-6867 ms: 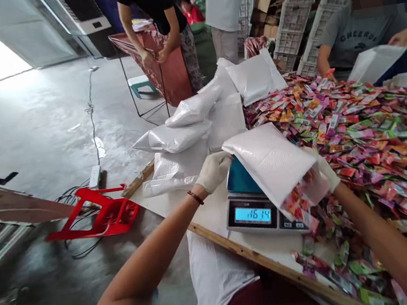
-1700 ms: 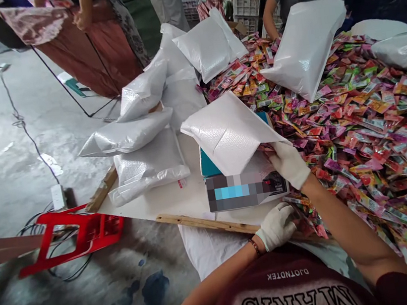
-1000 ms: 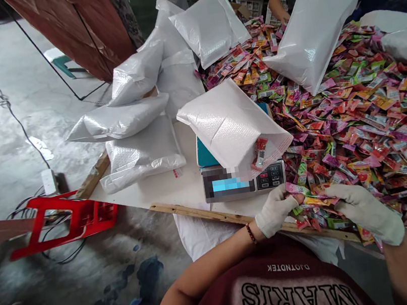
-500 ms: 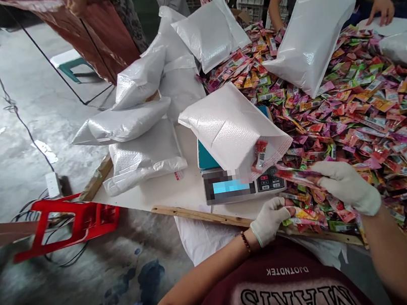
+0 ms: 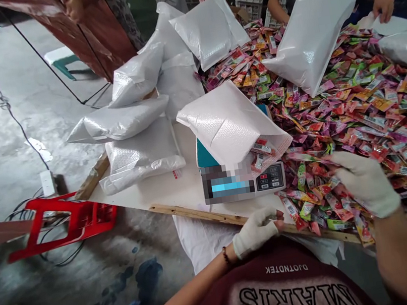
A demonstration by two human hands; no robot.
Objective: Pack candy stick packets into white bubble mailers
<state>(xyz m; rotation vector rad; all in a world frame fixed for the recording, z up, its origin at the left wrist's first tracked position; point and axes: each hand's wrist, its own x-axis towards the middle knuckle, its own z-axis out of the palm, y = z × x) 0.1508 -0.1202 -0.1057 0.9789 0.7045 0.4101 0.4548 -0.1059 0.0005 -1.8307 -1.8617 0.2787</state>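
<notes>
A white padded bag (image 5: 225, 123) lies on a teal digital scale (image 5: 269, 179), its open mouth facing me with a few sachets inside. My gloved right hand (image 5: 366, 181) hovers over the heap of colourful sachets (image 5: 371, 97), right of the bag's mouth. Its fingers pinch a thin pink sachet (image 5: 309, 157) that points towards the bag. My gloved left hand (image 5: 255, 231) rests at the table's wooden front edge (image 5: 197, 213), with its fingers curled together beside loose sachets. What it holds, if anything, I cannot make out.
Filled white bags (image 5: 133, 119) are stacked left of the scale. Across the table a person in a grey shirt handles a large white bag (image 5: 308, 35). On the floor to the left lie a tipped red stool (image 5: 65, 224) and cables with a power strip (image 5: 47, 183).
One more sachet now lies in the bag's mouth. My right hand has drawn back to the right. My left hand has pulled left along the table edge, away from the sachets it held.
</notes>
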